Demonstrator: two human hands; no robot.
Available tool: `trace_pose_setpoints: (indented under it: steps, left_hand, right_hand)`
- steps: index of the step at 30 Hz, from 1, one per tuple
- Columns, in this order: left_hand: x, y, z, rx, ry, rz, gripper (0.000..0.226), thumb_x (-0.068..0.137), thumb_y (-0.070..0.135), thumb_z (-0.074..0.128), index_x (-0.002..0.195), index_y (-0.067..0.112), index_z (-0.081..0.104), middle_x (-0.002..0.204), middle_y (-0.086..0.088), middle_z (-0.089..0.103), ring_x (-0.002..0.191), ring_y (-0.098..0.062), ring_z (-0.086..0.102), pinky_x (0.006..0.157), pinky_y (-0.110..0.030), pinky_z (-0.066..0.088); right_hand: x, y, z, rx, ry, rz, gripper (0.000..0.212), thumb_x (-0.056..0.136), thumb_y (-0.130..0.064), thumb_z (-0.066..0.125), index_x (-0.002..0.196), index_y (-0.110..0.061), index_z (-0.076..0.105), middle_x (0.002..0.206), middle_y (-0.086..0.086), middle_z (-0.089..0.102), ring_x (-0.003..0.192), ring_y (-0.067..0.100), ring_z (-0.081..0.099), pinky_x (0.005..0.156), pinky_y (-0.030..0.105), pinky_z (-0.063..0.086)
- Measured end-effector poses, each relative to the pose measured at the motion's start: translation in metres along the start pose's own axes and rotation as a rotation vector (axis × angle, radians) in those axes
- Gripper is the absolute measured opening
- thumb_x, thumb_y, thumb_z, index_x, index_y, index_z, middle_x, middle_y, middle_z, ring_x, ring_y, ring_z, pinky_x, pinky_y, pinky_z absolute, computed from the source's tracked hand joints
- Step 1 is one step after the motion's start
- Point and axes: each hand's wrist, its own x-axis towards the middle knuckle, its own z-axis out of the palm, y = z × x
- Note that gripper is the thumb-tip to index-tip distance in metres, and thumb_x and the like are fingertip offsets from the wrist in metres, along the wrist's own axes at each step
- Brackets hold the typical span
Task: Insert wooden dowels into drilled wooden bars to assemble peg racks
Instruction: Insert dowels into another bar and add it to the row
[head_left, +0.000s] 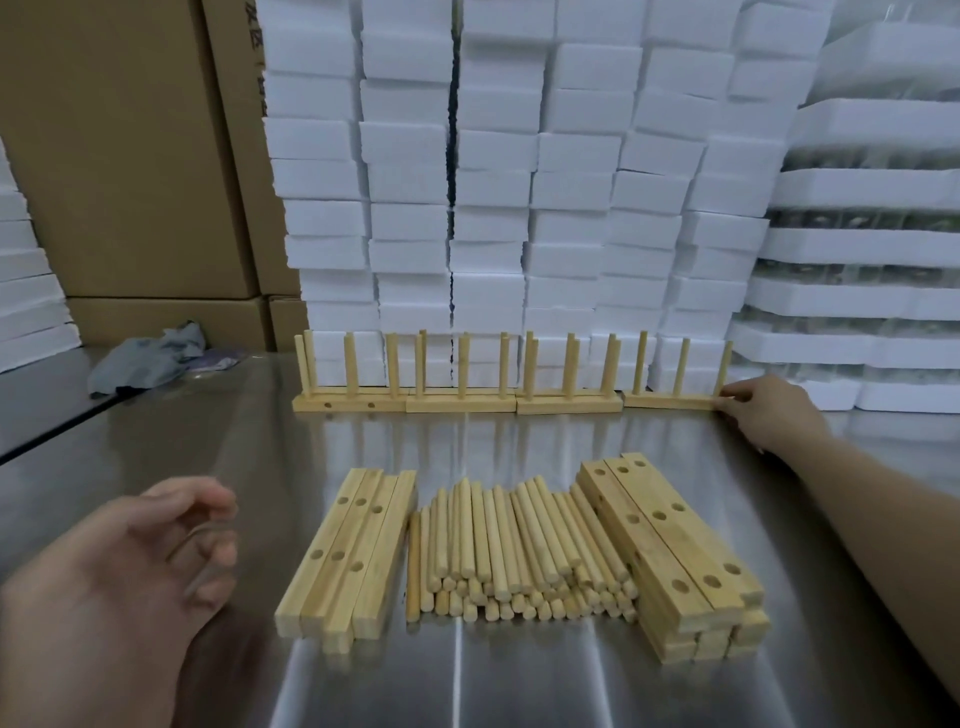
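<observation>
Foam blocks (493, 182) are stacked behind the steel surface (260, 441), where a peg rack (670, 400) is pinched at its end by the right hand (769, 415), the left hand (119, 571) is held loosely open, and neighbouring racks (457, 402) further left could be toppled by a shove.

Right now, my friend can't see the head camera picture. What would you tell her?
A person's right hand pinches the end of the rightmost pale wooden peg rack in a row on a shiny steel table. Nearer, a pile of loose round wooden dowels lies between two stacks of drilled wooden bars, and the left hand hovers empty.
</observation>
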Motion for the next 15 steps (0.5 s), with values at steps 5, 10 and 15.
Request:
trace_pose_setpoints:
  steps: [5, 10, 15]
  left_hand:
    - [-0.0005, 0.0028, 0.0022, -0.023, -0.021, -0.007, 0.055, 0.099, 0.018, 0.039, 0.054, 0.018, 0.071, 0.055, 0.005, 0.057, 0.034, -0.007, 0.048, 0.057, -0.027, 0.013]
    - [0.0008, 0.0026, 0.0032, -0.010, -0.017, -0.035, 0.058, 0.101, 0.015, 0.037, 0.053, 0.016, 0.069, 0.052, 0.004, 0.054, 0.033, -0.007, 0.047, 0.057, -0.026, 0.013]
    - [0.0000, -0.0059, 0.0001, 0.003, 0.035, 0.008, 0.050, 0.107, 0.013, 0.029, 0.071, 0.015, 0.064, 0.059, 0.005, 0.056, 0.037, -0.006, 0.047, 0.057, -0.025, 0.012]
  right_hand:
    - [0.0007, -0.0030, 0.0028, 0.004, 0.014, -0.015, 0.018, 0.102, -0.041, 0.066, 0.110, -0.031, 0.079, 0.097, 0.003, 0.075, 0.083, 0.030, 0.068, 0.085, 0.046, 0.060]
    - [0.0005, -0.0066, 0.0052, 0.018, 0.020, -0.008, 0.027, 0.101, -0.040, 0.067, 0.122, -0.027, 0.077, 0.115, 0.006, 0.076, 0.101, 0.033, 0.068, 0.094, 0.046, 0.057]
    - [-0.0019, -0.0075, 0.0071, 0.031, 0.023, -0.013, 0.028, 0.102, -0.038, 0.066, 0.125, -0.025, 0.076, 0.124, 0.006, 0.074, 0.114, 0.034, 0.065, 0.100, 0.049, 0.053]
